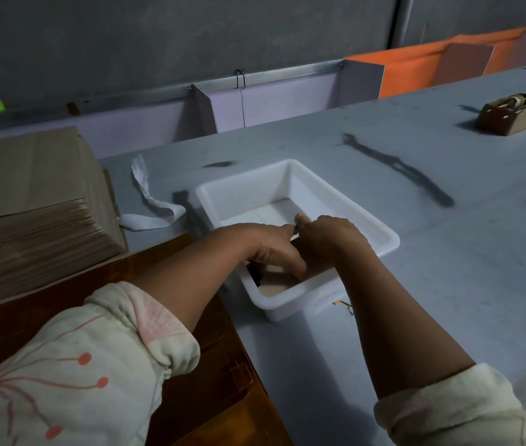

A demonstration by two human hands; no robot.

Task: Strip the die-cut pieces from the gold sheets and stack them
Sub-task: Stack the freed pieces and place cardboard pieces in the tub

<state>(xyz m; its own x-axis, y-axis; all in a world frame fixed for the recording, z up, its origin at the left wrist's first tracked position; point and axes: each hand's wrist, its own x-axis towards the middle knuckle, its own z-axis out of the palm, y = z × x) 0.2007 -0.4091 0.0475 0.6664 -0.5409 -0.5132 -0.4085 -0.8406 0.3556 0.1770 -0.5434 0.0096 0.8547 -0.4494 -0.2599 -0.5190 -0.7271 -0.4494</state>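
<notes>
left grip (271, 246): I reach over the near left rim into the white tray (287, 304). My fingers are stretched out fairly straight and laid down on the die-cut pieces (276, 281), clasping nothing that I can see. My forefinger's tip touches my other thumb.
right grip (332, 236): knuckles up and thumb raised, just beside the left one in the tray. My fingers curl under and are hidden, so I cannot tell whether they grasp anything.
die-cut pieces: pale tan, lying in the near end of the tray, mostly covered by both hands; a dark bit shows at their left edge.
white tray: a rectangular plastic tray sitting at an angle on the grey tabletop (416, 252); its far half shows bare floor.
gold sheets (210, 365): glossy amber-brown, flat at the near left of the tabletop under my left forearm, with cut outlines visible.
gold sliver (343, 304): on the tabletop just beside the tray's near right corner.
brown stack (29, 226): a thick pile of sheets at far left, well apart from the tray.
paper strip (149, 207): white and curled, between the pile and the tray.
small carton (512, 114): open, at far right; its contents are unclear.
sleeves: pale, the left sleeve (78, 365) printed in pink; both are pushed up.
</notes>
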